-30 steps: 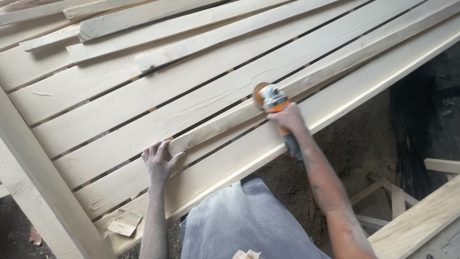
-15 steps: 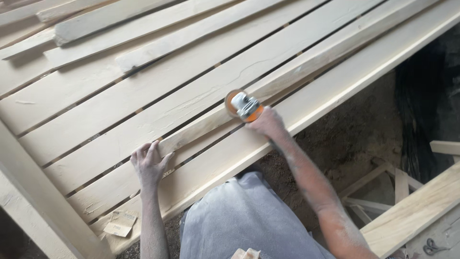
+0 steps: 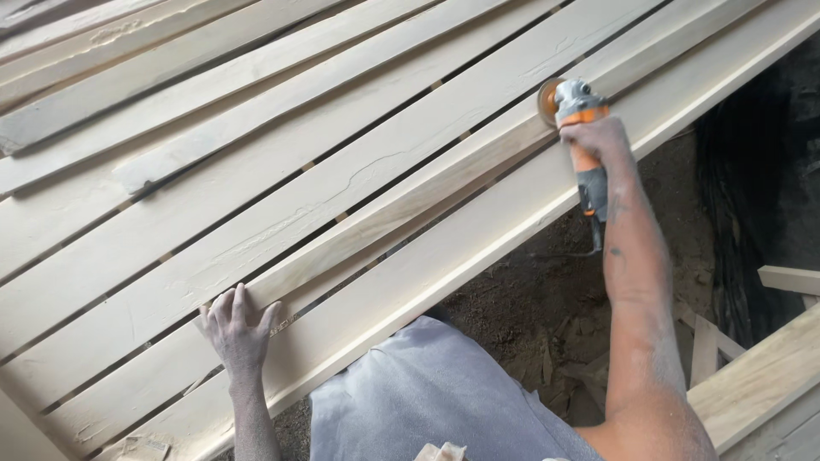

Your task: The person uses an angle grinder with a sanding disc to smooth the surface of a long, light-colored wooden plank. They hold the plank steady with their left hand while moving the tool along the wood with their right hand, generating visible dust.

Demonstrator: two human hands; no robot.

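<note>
My right hand (image 3: 597, 135) grips an orange and grey angle grinder (image 3: 574, 111). Its sanding disc rests on a narrow pale wooden strip (image 3: 410, 198) that lies diagonally across a slatted wooden frame (image 3: 256, 162). My left hand (image 3: 237, 329), dusted white, lies flat with its fingers pressed against the near end of that strip. The grinder's dark handle and cord run down along my right forearm.
Loose planks (image 3: 154, 162) lie on the slats at the upper left. Under the frame's edge is dirt ground with sawdust (image 3: 530, 299). More boards and wooden pieces (image 3: 760, 367) sit at the lower right. A grey cloth (image 3: 427, 401) covers my lap.
My right hand has carried the grinder up along the strip toward the upper right. My left hand has stayed at the strip's near end. The view has shifted.
</note>
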